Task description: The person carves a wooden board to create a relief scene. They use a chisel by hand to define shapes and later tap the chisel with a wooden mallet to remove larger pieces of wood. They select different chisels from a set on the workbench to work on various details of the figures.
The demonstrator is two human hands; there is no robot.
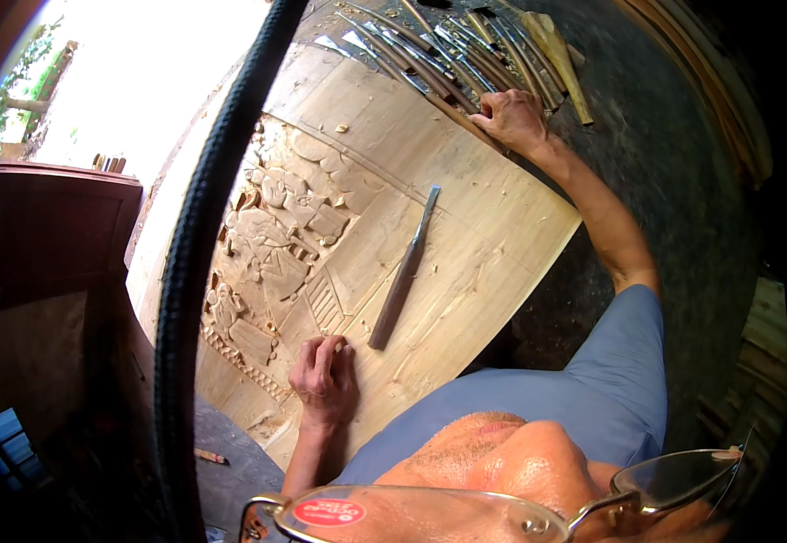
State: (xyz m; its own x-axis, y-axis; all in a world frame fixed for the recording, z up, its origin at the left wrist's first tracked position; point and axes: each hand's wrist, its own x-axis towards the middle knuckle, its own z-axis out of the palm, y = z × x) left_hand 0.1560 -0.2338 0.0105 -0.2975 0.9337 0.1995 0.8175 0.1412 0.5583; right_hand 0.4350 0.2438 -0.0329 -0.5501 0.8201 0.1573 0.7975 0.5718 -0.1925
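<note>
A pale wooden board (475,226) carries a half-carved relief (271,240) of figures and steps on its left part. My left hand (324,378) rests on the near edge of the carving with its fingers curled in; whatever may be in them is hidden. On the bare wood to its right lies a chisel (400,290) with a dark wooden handle, its blade pointing away. At the far edge of the board my right hand (516,119) is closed among the handles of several chisels (452,59). A long brown handle (466,122) touches its fingertips; its grip is partly hidden.
A wooden mallet (558,59) lies to the right of the chisel row. Wood chips (343,128) are scattered over the board. A black braided cord (199,235) crosses the view at left, and a dark red cabinet (54,226) stands beyond it. A short pencil-like stick (211,456) lies at lower left.
</note>
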